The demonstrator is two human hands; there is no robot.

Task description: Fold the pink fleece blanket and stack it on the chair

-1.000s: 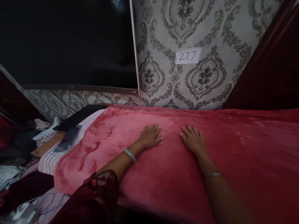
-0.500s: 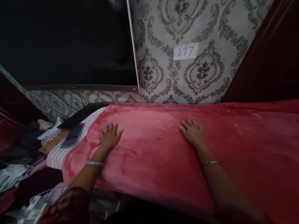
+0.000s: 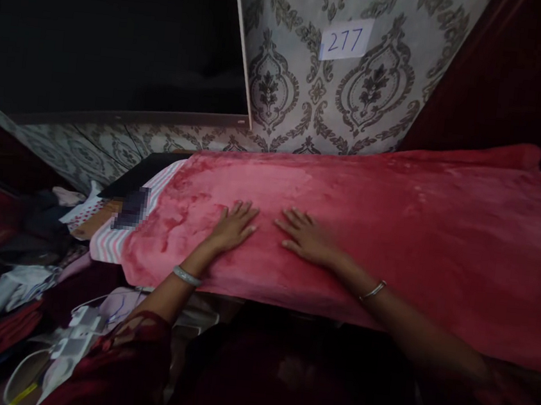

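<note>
A plush red blanket (image 3: 393,228) lies spread flat over a raised surface in front of me. My left hand (image 3: 233,227) rests palm down on it near its left end, fingers spread, a silver bangle on the wrist. My right hand (image 3: 306,238) lies flat on the blanket just to the right, fingers pointing left, a thin bangle on that wrist. The two hands are close together and hold nothing.
A pink-and-white striped cloth (image 3: 116,238) shows under the blanket's left end. Heaped clothes (image 3: 7,265) and a white power strip with cables (image 3: 76,330) lie lower left. Patterned wallpaper with a paper label "277" (image 3: 345,39) stands behind, beside a dark panel (image 3: 114,31).
My left hand slid left along the blanket and has come back toward the middle. My right hand has moved left to meet it. The view has tilted down.
</note>
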